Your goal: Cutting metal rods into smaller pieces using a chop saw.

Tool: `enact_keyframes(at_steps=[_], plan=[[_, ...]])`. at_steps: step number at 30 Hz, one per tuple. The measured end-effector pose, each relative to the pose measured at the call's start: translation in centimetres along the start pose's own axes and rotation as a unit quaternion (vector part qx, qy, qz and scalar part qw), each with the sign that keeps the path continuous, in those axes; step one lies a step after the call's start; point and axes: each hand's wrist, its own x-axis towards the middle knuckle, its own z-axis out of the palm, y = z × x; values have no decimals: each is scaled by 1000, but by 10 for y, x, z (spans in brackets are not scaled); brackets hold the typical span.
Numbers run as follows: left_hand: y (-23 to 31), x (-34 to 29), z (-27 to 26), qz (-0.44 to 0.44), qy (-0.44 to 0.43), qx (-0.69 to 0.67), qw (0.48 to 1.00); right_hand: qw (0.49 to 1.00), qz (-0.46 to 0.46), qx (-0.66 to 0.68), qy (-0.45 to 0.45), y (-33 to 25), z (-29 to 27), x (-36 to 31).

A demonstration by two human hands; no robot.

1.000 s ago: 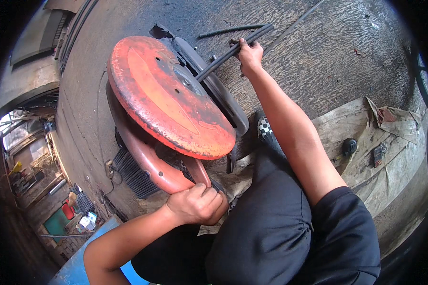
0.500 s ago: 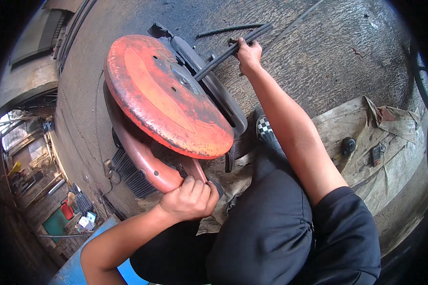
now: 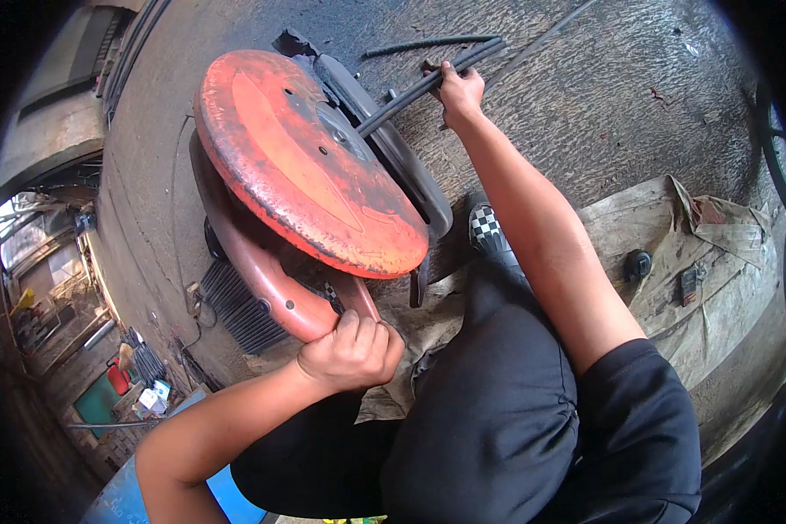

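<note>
A cut-off saw with a worn orange-red round blade guard stands in front of me on the left. My left hand is closed around its reddish handle, below the guard. Out to the right, my right hand is closed on a small bundle of dark metal rods. Their near ends run in beside the guard at the saw's dark base. The cutting edge of the blade and the contact with the rods are hidden by the guard.
Another dark rod lies on the rough floor beyond the saw. A dirty cloth sheet to the right carries a tape measure and a small dark block. Several dark rods lie stacked left of the handle. My shoe is close to the base.
The saw's guard and handle have shifted slightly up in the picture, my left hand with them. My right hand and the rods have moved up a little. Both grips look the same.
</note>
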Motion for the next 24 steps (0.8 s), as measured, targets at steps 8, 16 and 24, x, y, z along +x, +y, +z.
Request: enact_keyframes(at_steps=[8,16,24], plan=[[3,2,4,0,3,14,1000,999,15,-33,4,3,-3,1],[2,3,1,1,7,12,1000,998,6,-57,20,4,-3,5],[3,3,5,5,13,13,1000,998,42,23,32,-8,-1,-16]])
